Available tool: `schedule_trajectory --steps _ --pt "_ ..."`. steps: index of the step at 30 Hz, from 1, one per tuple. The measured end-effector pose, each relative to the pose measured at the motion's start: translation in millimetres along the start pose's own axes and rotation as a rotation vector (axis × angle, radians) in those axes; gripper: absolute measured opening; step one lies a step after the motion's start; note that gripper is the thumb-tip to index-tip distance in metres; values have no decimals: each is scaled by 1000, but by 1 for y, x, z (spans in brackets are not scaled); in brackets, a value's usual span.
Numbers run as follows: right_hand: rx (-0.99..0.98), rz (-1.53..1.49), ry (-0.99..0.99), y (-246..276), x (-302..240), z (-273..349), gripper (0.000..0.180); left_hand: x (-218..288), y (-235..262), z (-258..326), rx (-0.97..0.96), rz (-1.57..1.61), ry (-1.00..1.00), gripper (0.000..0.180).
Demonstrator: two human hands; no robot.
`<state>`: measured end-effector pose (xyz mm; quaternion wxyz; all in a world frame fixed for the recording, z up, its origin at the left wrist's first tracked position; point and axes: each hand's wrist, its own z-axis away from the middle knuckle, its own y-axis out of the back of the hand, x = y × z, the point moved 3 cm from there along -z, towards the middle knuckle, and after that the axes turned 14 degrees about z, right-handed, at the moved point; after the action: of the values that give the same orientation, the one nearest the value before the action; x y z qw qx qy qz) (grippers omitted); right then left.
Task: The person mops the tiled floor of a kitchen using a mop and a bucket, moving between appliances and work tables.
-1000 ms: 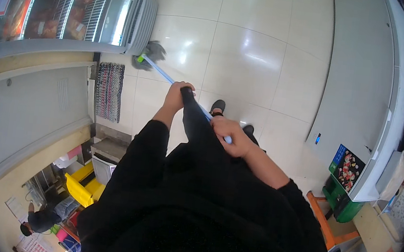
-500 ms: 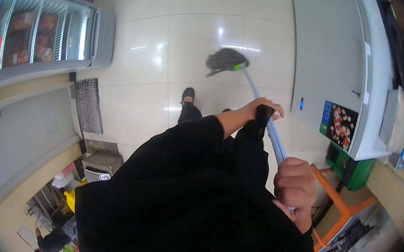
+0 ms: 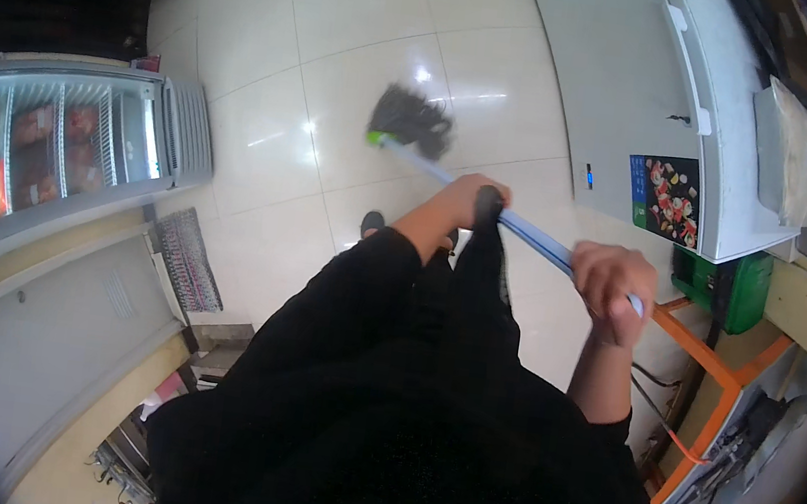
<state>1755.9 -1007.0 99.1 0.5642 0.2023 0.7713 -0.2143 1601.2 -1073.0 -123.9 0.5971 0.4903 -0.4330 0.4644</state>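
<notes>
A mop with a light blue pole [image 3: 538,238] slants across in front of me. Its grey stringy head [image 3: 414,120], smeared by motion, lies on the pale tiled floor [image 3: 368,51], joined to the pole by a bright green piece. My left hand [image 3: 474,198] is closed round the pole partway down, with the black sleeve or cloth over part of it. Close to the pole's top end, my right hand [image 3: 613,283] wraps round it, the tip sticking out past the fingers. My shoes show just beyond my black clothing.
A glass-fronted chiller [image 3: 53,149] with packed goods stands left, a patterned mat [image 3: 189,261] near its base. On the right are a white chest freezer [image 3: 615,87], a green box [image 3: 739,293] and an orange-framed rack [image 3: 713,361]. Dark items fill the far left corner.
The mop head has swept left and its strings now trail to the right. My right hand has risen and the pole lies flatter. My view has turned slightly.
</notes>
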Motion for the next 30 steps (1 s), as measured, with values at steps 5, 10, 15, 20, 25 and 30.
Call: schedule_trajectory --steps 5,10,15,20,25,30 --pt "165 -41 -326 -52 146 57 34 -90 32 129 290 63 253 18" --pt "73 -65 -407 -105 157 57 17 -100 40 215 942 -154 253 32" --pt "205 -164 -203 -55 81 4 26 -41 46 139 942 -376 98 27" --pt "317 181 140 -7 -21 -6 25 35 2 18 441 -141 -240 33" --pt "47 386 386 -12 -61 22 20 37 -68 -53 17 151 -702 23" --pt "169 544 273 -17 -54 66 24 22 -98 -66 -161 -215 -500 24"
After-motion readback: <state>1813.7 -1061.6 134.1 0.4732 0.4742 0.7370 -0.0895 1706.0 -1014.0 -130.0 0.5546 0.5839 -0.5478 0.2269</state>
